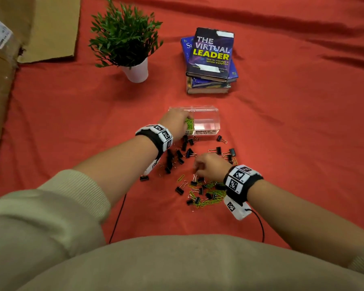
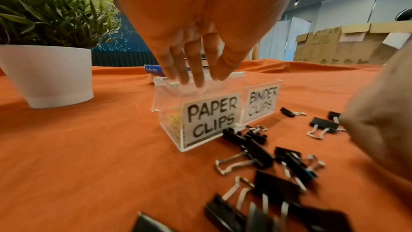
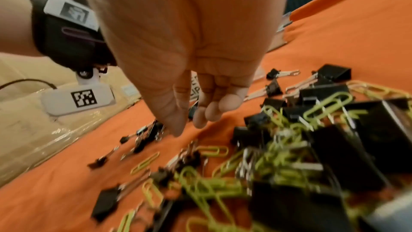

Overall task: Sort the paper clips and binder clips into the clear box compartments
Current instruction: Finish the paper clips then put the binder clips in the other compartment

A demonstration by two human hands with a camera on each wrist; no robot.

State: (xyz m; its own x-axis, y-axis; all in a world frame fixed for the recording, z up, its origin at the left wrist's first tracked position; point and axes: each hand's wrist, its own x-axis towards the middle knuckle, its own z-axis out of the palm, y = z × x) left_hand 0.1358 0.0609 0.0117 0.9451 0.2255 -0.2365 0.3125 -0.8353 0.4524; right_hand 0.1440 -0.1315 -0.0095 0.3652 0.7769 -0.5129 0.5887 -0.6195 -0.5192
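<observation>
Hands at the box and the clip pile

Left hand (image 2: 189, 45), fingers straight, reaches into the box (image 2: 169, 126) paper-clip side; right hand (image 3: 189, 59), loosely curled and empty, hovers over mixed clips (image 1: 200, 190) on the table (image 1: 282, 143).

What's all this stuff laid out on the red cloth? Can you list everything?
clear box: one, two compartments labelled PAPER CLIPS and BINDER CLIPS, centre of the cloth
binder clips: many, black, scattered in front of the box
paper clips: many, yellow-green, piled nearest the person, some already in the box's paper-clip side
potted plant: one, green in a white pot, far left
books: a small stack, blue and dark covers, behind the box
cardboard: brown, far left
left hand: fingers straight, over the paper-clip compartment
right hand: over the loose clips
</observation>
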